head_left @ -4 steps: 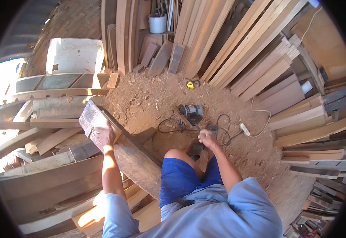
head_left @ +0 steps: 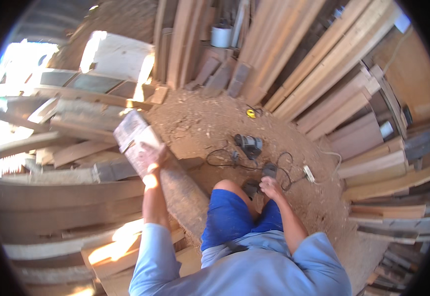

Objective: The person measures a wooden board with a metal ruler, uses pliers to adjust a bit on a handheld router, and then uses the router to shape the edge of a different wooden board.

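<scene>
A thick, worn plank (head_left: 187,197) slants from beside my left leg toward the far left. A sunlit piece of wood (head_left: 148,135) lies on its far end. My left hand (head_left: 150,157) grips this piece from above, thumb along its right side; the fingers are blurred. My right hand (head_left: 271,187) is closed in front of my right knee, and what it holds is smeared and partly hidden. On the ground beyond it lies a grey and black corded power tool (head_left: 249,146), its dark cable (head_left: 214,164) looped around it.
A yellow tape measure (head_left: 251,113) and a white power strip (head_left: 308,173) lie on the dusty, shaving-strewn ground. Long boards (head_left: 318,64) lean at the back and right. Stacked timber (head_left: 57,207) fills the left side. A white bucket (head_left: 221,36) stands at the back.
My right hand has dropped nearer my knee, and the dark-handled tool with a wooden bar that showed beyond it is out of sight. The whole view has shifted slightly; my left hand stays on the wood.
</scene>
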`<control>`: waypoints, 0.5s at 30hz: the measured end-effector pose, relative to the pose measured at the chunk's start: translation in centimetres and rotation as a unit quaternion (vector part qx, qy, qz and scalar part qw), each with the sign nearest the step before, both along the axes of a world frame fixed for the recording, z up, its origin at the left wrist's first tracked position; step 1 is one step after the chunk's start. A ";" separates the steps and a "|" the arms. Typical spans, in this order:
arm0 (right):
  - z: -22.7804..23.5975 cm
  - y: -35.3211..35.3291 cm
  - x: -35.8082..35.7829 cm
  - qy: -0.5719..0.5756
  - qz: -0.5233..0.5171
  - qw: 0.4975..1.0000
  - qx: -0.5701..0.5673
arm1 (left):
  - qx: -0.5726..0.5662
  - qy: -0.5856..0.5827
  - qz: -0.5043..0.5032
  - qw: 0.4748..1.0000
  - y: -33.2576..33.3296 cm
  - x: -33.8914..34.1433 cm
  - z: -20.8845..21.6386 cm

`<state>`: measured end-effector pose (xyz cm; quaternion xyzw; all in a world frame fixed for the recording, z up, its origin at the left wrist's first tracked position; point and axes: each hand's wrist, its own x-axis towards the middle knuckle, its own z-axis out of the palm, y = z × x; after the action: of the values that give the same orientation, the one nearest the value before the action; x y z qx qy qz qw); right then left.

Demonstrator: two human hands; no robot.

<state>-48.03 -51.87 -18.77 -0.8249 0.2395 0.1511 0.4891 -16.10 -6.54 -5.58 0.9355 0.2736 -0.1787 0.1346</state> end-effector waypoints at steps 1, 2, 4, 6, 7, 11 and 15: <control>1.3 -1.0 -1.0 -0.005 0.014 1.000 -0.027 | 0.025 -0.042 0.006 0.999 0.1 -0.7 -3.4; 3.9 1.5 0.1 -0.015 0.028 0.999 -0.010 | 0.069 -0.121 -0.043 0.989 5.3 -0.4 -4.0; 7.6 3.1 -2.4 0.002 -0.009 1.000 0.001 | -0.406 -0.170 0.096 0.893 1.2 -2.8 -0.5; 10.9 5.6 -2.2 -0.013 -0.009 0.999 0.030 | -0.676 -0.154 0.282 0.663 2.3 -5.9 1.0; 13.4 5.3 -3.0 -0.034 -0.021 0.999 0.006 | -0.735 -0.160 0.293 0.591 -4.4 -8.5 8.5; 29.1 13.8 2.1 -0.170 0.075 0.982 -0.031 | -0.850 -0.148 0.265 0.430 -7.0 -16.1 18.5; 37.8 18.5 3.3 -0.368 0.154 0.916 -0.040 | -0.873 -0.148 0.201 0.419 -10.0 -21.3 21.8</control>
<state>-44.73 -33.40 19.04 -0.8678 -0.0817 -0.0995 0.4799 -37.36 -16.58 16.18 0.2454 0.1267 -0.1485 0.9496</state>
